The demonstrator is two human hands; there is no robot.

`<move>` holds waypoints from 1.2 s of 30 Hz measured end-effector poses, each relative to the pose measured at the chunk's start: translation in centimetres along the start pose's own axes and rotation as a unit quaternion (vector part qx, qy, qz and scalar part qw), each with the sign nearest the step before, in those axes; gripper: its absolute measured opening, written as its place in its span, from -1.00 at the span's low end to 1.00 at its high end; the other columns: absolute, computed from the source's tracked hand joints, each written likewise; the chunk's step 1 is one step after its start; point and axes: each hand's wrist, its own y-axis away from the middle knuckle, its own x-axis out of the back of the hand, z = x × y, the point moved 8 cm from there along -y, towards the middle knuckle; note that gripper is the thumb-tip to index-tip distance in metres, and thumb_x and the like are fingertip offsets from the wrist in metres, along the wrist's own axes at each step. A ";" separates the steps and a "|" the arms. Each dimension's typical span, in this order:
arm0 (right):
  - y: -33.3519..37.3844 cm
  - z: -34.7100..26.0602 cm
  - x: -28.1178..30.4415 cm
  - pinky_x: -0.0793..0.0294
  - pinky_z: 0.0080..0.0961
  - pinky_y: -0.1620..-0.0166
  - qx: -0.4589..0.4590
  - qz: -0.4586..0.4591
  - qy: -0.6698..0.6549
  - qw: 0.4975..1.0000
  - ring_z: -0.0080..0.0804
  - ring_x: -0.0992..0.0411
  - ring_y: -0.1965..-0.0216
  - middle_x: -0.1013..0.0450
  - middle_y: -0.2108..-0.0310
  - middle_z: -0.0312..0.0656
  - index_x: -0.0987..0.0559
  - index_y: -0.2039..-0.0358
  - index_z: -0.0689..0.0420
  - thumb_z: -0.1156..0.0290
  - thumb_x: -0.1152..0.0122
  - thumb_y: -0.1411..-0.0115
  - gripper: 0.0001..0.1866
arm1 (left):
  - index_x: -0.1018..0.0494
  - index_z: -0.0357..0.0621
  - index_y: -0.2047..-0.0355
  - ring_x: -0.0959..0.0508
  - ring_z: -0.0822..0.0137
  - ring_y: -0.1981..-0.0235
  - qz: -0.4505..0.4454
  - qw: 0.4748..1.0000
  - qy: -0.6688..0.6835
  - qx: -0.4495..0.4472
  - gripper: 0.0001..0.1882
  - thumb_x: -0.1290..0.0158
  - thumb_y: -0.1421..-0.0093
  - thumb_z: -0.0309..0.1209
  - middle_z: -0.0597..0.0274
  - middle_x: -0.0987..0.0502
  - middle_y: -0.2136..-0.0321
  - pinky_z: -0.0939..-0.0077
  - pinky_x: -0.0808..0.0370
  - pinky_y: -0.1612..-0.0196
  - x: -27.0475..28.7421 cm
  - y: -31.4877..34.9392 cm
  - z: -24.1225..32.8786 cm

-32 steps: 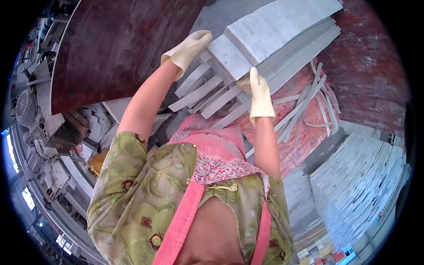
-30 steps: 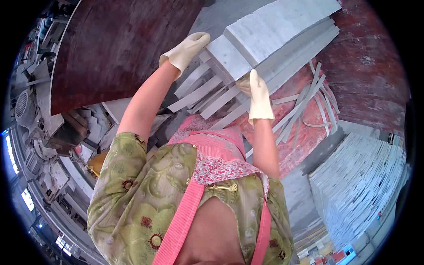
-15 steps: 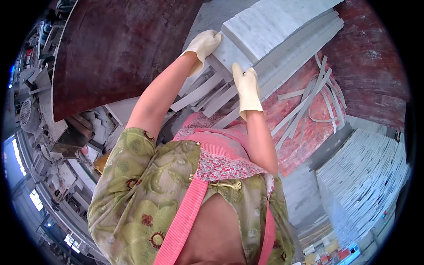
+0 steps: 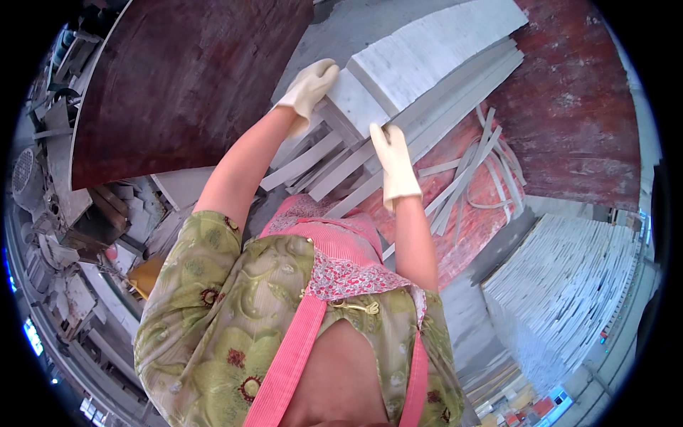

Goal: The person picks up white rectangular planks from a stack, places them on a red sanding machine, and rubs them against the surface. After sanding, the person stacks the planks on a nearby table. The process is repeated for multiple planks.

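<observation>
Both my hands wear cream rubber gloves. A white-grey marble tile [image 4: 350, 102] juts toward me from under a stack of marble tiles [image 4: 434, 60]. My left hand [image 4: 311, 87] is closed at its left edge, fingers curled against the corner. At its right front corner is my right hand [image 4: 395, 160], closed on the edge with thumb and fingers pointing away from me. The undersides of the fingers are hidden. Long, thin stone strips [image 4: 469, 85] lie along the right side of the stack.
Loose strips [image 4: 462, 171] lie tangled on a red stained board [image 4: 473, 235] at right. More strips [image 4: 302, 162] stick out below the tile. A large dark red board [image 4: 185, 85] rises at left. At lower right stands a big stack of thin slabs [image 4: 562, 285].
The whole view has shifted a little, so the stack and both hands appear lower and further left. Both hands stay at the tile's edges, with little change in grip.
</observation>
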 end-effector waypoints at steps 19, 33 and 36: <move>0.4 -1.1 -2.6 -0.18 -0.31 -0.38 -0.003 0.209 -0.026 0.977 -0.05 -0.27 -0.35 -0.29 -0.34 0.16 -0.26 -0.38 0.39 -0.05 -0.16 -0.37 -0.16 | -0.41 -0.23 -0.27 -0.41 0.29 -0.32 0.078 0.958 0.254 0.105 -0.42 0.05 -0.49 -0.02 0.14 -0.51 -0.21 0.38 -0.22 -0.42 7.8 8.6 -10.5; -3.0 4.4 -2.7 -0.13 -0.33 -0.42 0.035 0.282 -0.157 0.946 -0.19 -0.24 -0.37 -0.27 -0.39 0.00 -0.19 -0.45 0.28 0.29 -0.18 -0.41 -0.29 | -0.34 -0.32 -0.30 -0.43 -0.09 -0.31 -0.089 0.993 0.076 -0.025 -0.35 0.10 -0.38 -0.07 -0.27 -0.48 -0.21 0.22 -0.34 -0.30 -0.8 0.3 -1.4; -3.1 5.7 -2.0 -0.14 -0.33 -0.41 0.032 0.299 -0.112 0.947 -0.22 -0.25 -0.35 -0.27 -0.38 -0.01 -0.20 -0.45 0.27 0.31 -0.16 -0.43 -0.32 | -0.34 -0.35 -0.29 -0.39 -0.15 -0.33 -0.089 0.993 0.063 -0.038 -0.36 0.13 -0.39 -0.09 -0.32 -0.45 -0.22 0.20 -0.32 -0.32 -1.2 0.4 -0.8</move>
